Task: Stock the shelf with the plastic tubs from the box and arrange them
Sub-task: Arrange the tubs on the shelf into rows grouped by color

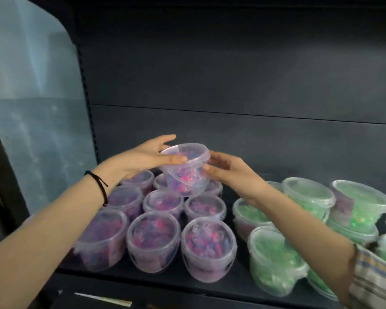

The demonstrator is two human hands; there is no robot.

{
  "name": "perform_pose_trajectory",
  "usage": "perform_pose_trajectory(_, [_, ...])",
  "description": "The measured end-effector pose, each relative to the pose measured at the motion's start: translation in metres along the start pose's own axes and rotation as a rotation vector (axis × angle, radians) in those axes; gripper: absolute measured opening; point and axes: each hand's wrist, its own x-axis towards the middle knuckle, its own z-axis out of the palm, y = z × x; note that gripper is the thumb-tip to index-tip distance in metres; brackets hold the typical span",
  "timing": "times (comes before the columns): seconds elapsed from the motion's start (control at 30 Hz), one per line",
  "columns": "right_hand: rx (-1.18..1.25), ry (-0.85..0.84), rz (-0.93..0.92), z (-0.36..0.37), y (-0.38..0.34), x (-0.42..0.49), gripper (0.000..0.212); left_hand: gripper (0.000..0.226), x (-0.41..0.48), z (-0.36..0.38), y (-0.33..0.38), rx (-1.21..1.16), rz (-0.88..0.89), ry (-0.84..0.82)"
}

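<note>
Placing a tub (185,168) on the stock: held up in both hands, lid on, tilted, above the rear of the purple tubs (154,239) and not yet resting on anything. Gripped on one side by left hand (147,157), thumb across the front wall, fingers reaching behind the rim. Gripped on the other by right hand (230,172), thumb and fingers curled round the wall. Pink and purple contents, matching the block below.

Judged next: levelling, then lowering onto the lids of the back rows to start a second tier, or into a gap not visible from here. Calls for a flat seat across lids, an even release, and no nudging of neighbours on the shelf (143,284).

Counts:
- Held: one.
- Purple, standing: nine, three rows of three, back row partly hidden behind the held tub and hands.
- Green tubs (274,259), to the right across a gap: at least seven seen, some stacked, the top one tilted. Probably more hidden by the right arm and frame edge, so no firm total.
- Box: not in view.

Also noted: black band (104,195) on left wrist, striped sleeve (374,275) on right arm.
</note>
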Motion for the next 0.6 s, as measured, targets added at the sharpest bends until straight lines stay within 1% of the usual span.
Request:
perform_pose_trajectory(0.07, [0.050,-0.033,0.013,0.027,-0.003,0.020,0.047,0.138,-0.008,-0.035,-0.022,-0.033,-0.003,-0.032])
perform_pose_trajectory(0.2, [0.073,-0.086,-0.006,0.090,-0.005,0.063,0.045,0.148,-0.019,-0.099,-0.061,0.041,0.029,-0.061])
perform_pose_trajectory(0.3, [0.131,-0.050,-0.002,0.136,-0.008,0.092,0.043,0.153,-0.020,-0.140,-0.089,0.054,0.010,-0.004])
perform_pose_trajectory(0.37, [0.165,-0.002,0.025,0.163,-0.006,0.111,0.039,0.151,-0.016,-0.159,-0.107,0.045,0.005,0.061])
perform_pose_trajectory(0.4, [0.155,0.025,0.045,0.175,-0.004,0.119,0.038,0.144,-0.012,-0.165,-0.116,0.040,-0.009,0.102])
perform_pose_trajectory(0.43, [0.125,0.050,0.063,0.185,-0.003,0.127,0.038,0.127,-0.006,-0.171,-0.126,0.019,-0.029,0.149])
perform_pose_trajectory(0.5, [-0.004,0.083,0.103,0.200,0.003,0.141,0.045,0.076,0.008,-0.181,-0.147,0.000,-0.045,0.212])
perform_pose_trajectory(0.53, [-0.089,0.090,0.125,0.205,0.007,0.147,0.048,0.068,0.016,-0.186,-0.161,0.026,-0.062,0.237])
perform_pose_trajectory(0.6, [-0.290,0.087,0.174,0.209,0.020,0.154,0.051,0.087,0.034,-0.194,-0.191,0.074,-0.129,0.279])
